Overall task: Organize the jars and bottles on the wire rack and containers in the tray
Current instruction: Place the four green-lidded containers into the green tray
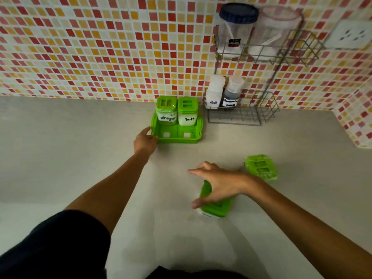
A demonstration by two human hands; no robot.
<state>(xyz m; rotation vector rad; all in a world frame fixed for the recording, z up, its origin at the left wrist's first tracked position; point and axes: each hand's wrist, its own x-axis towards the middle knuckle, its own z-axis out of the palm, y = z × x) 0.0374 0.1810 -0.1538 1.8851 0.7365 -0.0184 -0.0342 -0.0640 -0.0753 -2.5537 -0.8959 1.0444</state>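
Container (pixel 216 206) upright — lid up — under right hand (pixel 218 183).

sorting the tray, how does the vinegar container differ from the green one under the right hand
The vinegar container stands in the back left slot of the green tray; the container under the right hand sits on the counter, outside the tray. The vinegar container is untouched, though the left hand rests at the tray's left edge; the other is covered by the right hand. Vinegar's label reads clearly; the other's is hidden. Both have green lids.
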